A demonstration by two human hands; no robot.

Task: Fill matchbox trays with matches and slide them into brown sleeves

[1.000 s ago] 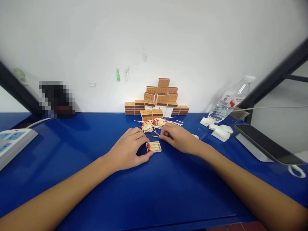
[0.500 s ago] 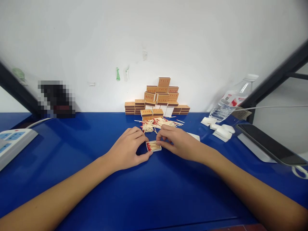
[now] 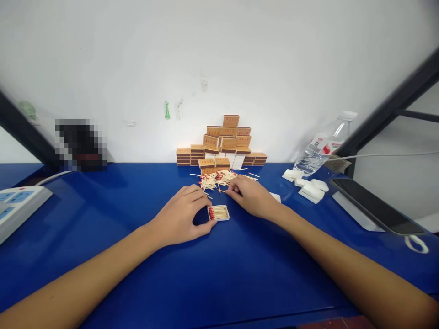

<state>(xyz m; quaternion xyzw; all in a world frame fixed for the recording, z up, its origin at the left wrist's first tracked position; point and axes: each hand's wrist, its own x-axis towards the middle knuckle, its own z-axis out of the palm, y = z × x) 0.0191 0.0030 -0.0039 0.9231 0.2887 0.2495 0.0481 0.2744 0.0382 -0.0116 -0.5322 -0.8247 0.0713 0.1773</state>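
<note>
A white matchbox tray (image 3: 227,218) lies on the blue table, partly filled with matches (image 3: 217,212) whose red heads point left. My left hand (image 3: 185,214) steadies the tray's left end between thumb and fingers. Beyond it and to the right, my right hand (image 3: 249,194) is closed in a pinch at the near edge of a heap of loose matches (image 3: 209,183). One match (image 3: 221,191) appears to stick out leftward from its fingertips, though the grip is partly hidden.
Orange matchboxes (image 3: 229,142) are stacked against the wall behind the heap. To the right are white empty-looking trays (image 3: 311,192), a tilted water bottle (image 3: 322,146) and a phone (image 3: 377,205) on a stand. A power strip (image 3: 25,205) sits at the left.
My right hand has left the tray's right end and moved up to the heap of matches. My left hand still holds the tray. The view has shifted slightly.
</note>
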